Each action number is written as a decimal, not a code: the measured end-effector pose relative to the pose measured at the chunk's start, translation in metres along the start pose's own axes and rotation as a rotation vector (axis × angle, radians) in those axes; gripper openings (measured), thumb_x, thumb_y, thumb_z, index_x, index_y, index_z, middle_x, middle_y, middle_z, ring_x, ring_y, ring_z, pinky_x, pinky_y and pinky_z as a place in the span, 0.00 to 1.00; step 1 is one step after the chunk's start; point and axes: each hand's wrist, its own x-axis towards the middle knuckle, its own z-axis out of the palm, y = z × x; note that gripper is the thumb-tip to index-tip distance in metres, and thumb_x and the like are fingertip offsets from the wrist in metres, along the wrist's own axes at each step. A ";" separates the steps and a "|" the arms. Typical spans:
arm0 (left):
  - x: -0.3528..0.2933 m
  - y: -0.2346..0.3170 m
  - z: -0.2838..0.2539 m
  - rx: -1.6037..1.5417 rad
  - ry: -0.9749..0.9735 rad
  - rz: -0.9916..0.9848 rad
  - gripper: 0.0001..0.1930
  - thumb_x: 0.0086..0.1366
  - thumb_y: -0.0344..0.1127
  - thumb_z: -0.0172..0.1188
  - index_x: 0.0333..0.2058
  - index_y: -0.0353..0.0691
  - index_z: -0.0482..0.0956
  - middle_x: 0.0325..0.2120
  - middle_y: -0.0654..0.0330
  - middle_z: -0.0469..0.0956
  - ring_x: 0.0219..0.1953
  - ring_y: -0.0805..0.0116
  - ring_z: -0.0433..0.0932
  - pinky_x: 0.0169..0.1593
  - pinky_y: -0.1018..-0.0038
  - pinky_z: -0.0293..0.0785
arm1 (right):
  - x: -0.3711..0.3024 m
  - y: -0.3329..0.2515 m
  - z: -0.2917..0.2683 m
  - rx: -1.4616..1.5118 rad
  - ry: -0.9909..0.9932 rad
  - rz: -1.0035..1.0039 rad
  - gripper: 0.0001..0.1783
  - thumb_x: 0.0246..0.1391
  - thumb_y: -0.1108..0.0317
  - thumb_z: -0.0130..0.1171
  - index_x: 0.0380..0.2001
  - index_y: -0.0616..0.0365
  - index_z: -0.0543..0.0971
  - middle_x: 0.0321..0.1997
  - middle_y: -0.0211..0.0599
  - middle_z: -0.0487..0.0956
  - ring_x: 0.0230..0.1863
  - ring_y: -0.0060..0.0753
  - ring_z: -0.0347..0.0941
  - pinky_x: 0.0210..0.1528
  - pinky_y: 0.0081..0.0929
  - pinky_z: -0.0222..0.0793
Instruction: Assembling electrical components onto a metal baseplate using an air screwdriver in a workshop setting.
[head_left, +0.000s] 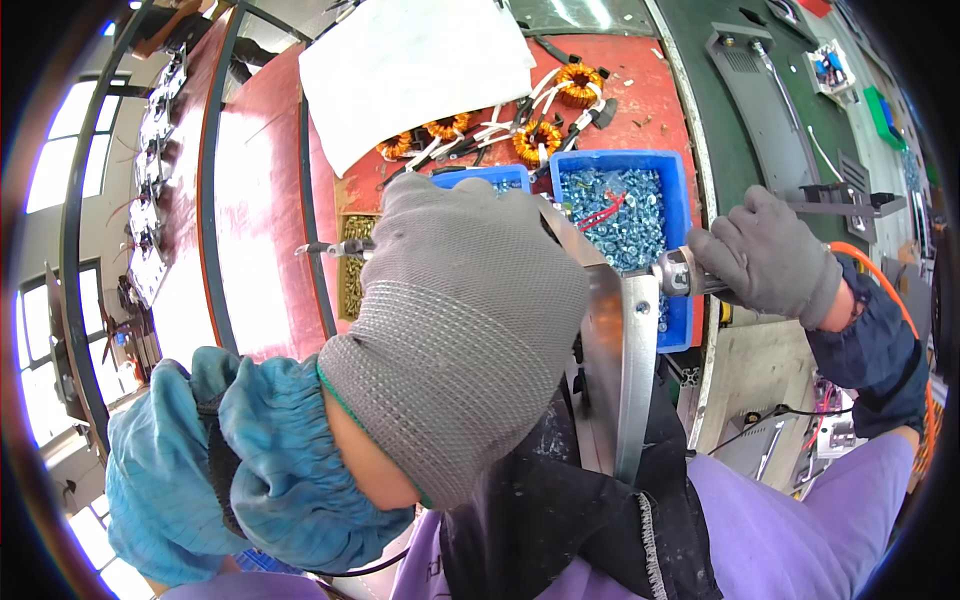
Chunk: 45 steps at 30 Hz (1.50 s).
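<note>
My left hand (465,290), in a grey knit glove, is large in the middle, knuckles up and fingers curled out of sight. It is closed at the upper edge of a bent silver metal bracket (637,370), which stands upright above my lap. A thin metal tip (335,248) sticks out on the left side of this hand; what it belongs to is hidden. My right hand (770,255), also gloved in grey, is wrapped round a power driver. The driver's silver head (677,272) meets the bracket's right side.
Beyond my hands, a blue bin (680,190) holds many small screws, beside a smaller blue bin (485,174) and a box of brass-coloured pieces (352,275). Copper-wound ring coils (537,142) and a white sheet (415,75) lie on the red table. An orange hose (880,265) runs by my right arm.
</note>
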 end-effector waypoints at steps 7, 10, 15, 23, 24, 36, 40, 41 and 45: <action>-0.005 -0.009 0.004 0.010 0.079 0.043 0.08 0.48 0.36 0.63 0.27 0.42 0.86 0.31 0.58 0.74 0.37 0.62 0.75 0.40 0.63 0.66 | 0.002 0.004 0.003 0.035 -0.007 0.012 0.17 0.51 0.64 0.58 0.45 0.54 0.73 0.22 0.26 0.68 0.24 0.30 0.68 0.33 0.33 0.60; -0.005 -0.010 0.002 0.027 0.070 0.014 0.08 0.49 0.35 0.63 0.28 0.42 0.86 0.32 0.59 0.74 0.37 0.62 0.74 0.40 0.62 0.66 | -0.002 0.001 0.006 0.044 -0.005 0.014 0.18 0.51 0.64 0.59 0.46 0.54 0.73 0.23 0.27 0.68 0.25 0.31 0.68 0.34 0.33 0.60; -0.008 -0.007 0.001 0.083 0.072 0.035 0.05 0.52 0.34 0.63 0.28 0.44 0.85 0.31 0.59 0.73 0.37 0.62 0.74 0.39 0.62 0.66 | 0.001 0.000 0.000 0.081 -0.058 0.026 0.22 0.49 0.64 0.59 0.48 0.55 0.72 0.25 0.29 0.70 0.26 0.33 0.69 0.36 0.34 0.60; -0.018 -0.009 0.017 0.000 0.099 0.051 0.04 0.52 0.36 0.63 0.25 0.45 0.83 0.29 0.60 0.74 0.34 0.62 0.74 0.38 0.62 0.65 | -0.002 0.001 0.015 0.221 -0.064 0.032 0.32 0.40 0.59 0.68 0.50 0.55 0.71 0.27 0.30 0.71 0.28 0.33 0.71 0.39 0.35 0.61; -0.018 -0.010 0.016 -0.015 0.074 0.048 0.04 0.51 0.36 0.63 0.25 0.45 0.84 0.29 0.60 0.74 0.35 0.62 0.74 0.38 0.61 0.65 | -0.002 0.000 0.017 0.232 -0.050 0.059 0.34 0.38 0.58 0.69 0.51 0.55 0.71 0.28 0.29 0.71 0.28 0.33 0.72 0.39 0.34 0.62; -0.010 -0.011 0.014 0.035 0.128 0.006 0.09 0.42 0.35 0.62 0.27 0.48 0.85 0.32 0.63 0.74 0.37 0.62 0.74 0.41 0.63 0.66 | -0.001 -0.004 -0.024 0.462 -0.234 0.130 0.56 0.32 0.56 0.75 0.66 0.55 0.60 0.31 0.35 0.73 0.30 0.41 0.74 0.33 0.37 0.65; 0.003 -0.012 0.016 0.020 0.127 0.050 0.08 0.41 0.35 0.63 0.24 0.46 0.84 0.35 0.63 0.76 0.37 0.62 0.74 0.41 0.62 0.67 | -0.011 -0.008 -0.017 0.253 -0.255 0.116 0.57 0.29 0.59 0.76 0.66 0.56 0.61 0.29 0.38 0.73 0.27 0.44 0.74 0.28 0.40 0.67; 0.003 -0.012 0.015 0.023 0.123 0.062 0.08 0.41 0.35 0.63 0.24 0.46 0.84 0.35 0.63 0.76 0.37 0.62 0.74 0.41 0.62 0.67 | -0.013 -0.008 -0.012 0.160 -0.196 0.075 0.57 0.28 0.61 0.76 0.66 0.56 0.61 0.28 0.38 0.74 0.26 0.45 0.75 0.26 0.40 0.67; 0.004 -0.012 0.010 -0.012 0.104 0.037 0.06 0.39 0.33 0.63 0.21 0.42 0.82 0.36 0.61 0.78 0.36 0.61 0.75 0.41 0.62 0.67 | -0.010 -0.002 -0.016 0.673 -0.184 0.137 0.45 0.45 0.71 0.63 0.68 0.52 0.58 0.28 0.38 0.76 0.23 0.41 0.76 0.23 0.37 0.71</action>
